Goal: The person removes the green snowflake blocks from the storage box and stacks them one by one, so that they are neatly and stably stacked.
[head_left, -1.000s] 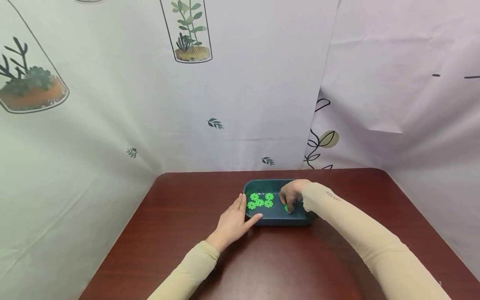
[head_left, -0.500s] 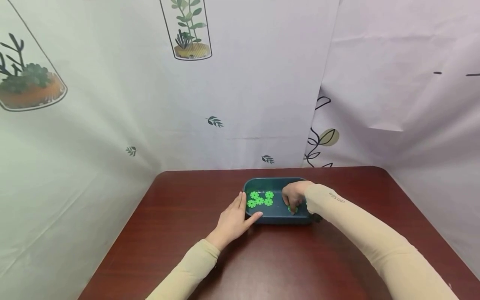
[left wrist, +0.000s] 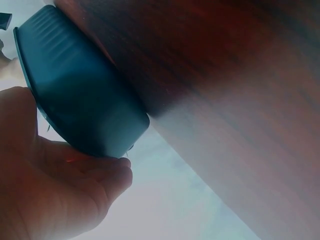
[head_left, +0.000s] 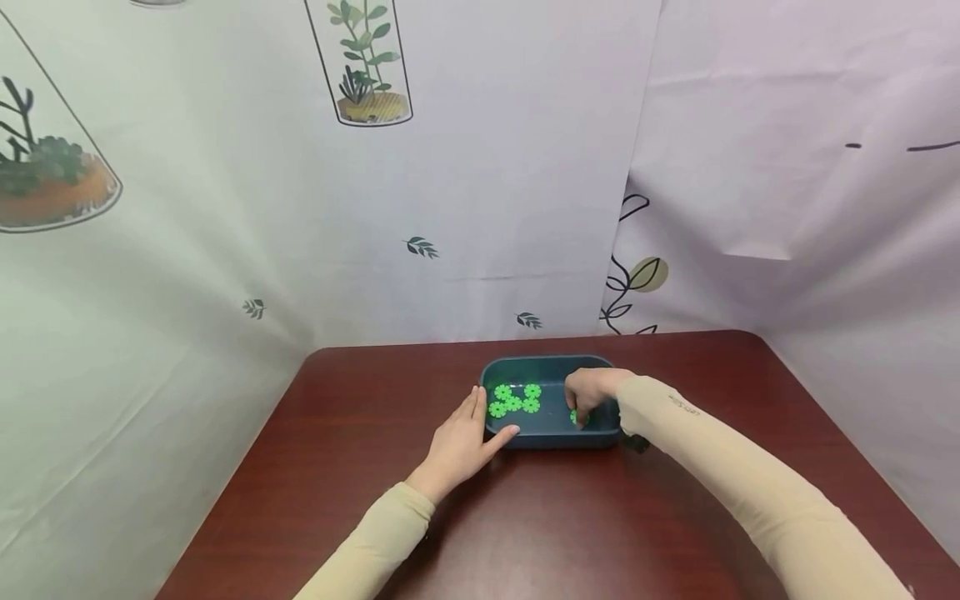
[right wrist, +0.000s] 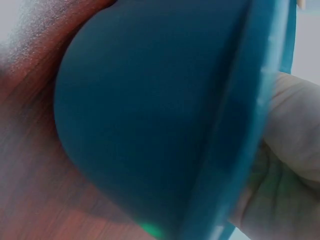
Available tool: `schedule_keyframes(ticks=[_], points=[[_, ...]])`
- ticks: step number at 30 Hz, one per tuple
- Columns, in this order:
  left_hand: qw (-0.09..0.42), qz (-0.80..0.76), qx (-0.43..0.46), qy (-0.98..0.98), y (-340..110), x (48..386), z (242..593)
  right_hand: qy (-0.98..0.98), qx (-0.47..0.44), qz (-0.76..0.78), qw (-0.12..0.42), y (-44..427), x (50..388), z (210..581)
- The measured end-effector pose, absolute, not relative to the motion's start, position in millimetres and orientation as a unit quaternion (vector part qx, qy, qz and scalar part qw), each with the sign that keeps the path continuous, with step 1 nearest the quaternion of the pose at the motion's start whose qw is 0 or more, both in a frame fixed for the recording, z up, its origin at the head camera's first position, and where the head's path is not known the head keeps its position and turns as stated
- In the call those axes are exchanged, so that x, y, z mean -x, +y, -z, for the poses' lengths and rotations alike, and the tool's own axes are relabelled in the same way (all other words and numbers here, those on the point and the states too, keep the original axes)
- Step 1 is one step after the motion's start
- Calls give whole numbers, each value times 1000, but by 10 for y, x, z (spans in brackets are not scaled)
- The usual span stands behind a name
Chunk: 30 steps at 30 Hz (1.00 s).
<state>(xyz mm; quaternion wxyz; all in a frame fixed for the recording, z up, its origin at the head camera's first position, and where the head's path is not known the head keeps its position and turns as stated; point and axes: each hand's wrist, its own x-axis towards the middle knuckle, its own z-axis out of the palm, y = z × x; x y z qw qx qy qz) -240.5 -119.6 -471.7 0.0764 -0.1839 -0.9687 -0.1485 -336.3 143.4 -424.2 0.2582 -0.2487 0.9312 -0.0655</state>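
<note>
Behind the tray, you have a creased backdrop (head_left: 465, 183) of white cloth printed with jars of plants. Under the tray lies the table (head_left: 322, 467), glossy, red-brown and wood-grained. The tray (head_left: 558, 442) itself is dark teal, probably plastic: a rounded oblong with smooth, sloping walls, a lipped rim, and faint ribs in the left wrist view.

Your right sleeve (head_left: 735, 475), pale and close-fitting, runs over the tray's right side; the left sleeve (head_left: 375, 537) stops short of the tray. Your left hand (head_left: 457, 442) lies against the tray's left end, fingers straight along the wall, thumb on the near rim, likely steadying it. Your right hand (head_left: 592, 390) reaches down inside the tray's right half, fingertips at a lone green flower piece (head_left: 573, 416); whether they pinch it or only press it, I cannot tell.

Five more bright green flower pieces (head_left: 513, 403), flat and notch-edged, cluster on the tray's left half.

You seem to be placing or picking up that lone piece. Your next move probably calls for a light fingertip touch, since something so flat may skid on the smooth floor.
</note>
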Motion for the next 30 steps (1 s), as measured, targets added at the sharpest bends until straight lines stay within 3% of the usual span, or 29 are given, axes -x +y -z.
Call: schedule_keyframes(ticks=[19, 30], points=[[70, 159, 182, -968, -1197, 2409, 4758, 923, 282, 119, 234, 1487, 3303, 4253], [76, 162, 185, -966, -1201, 2419, 4741, 918, 303, 170, 191, 1538, 3366, 4128]])
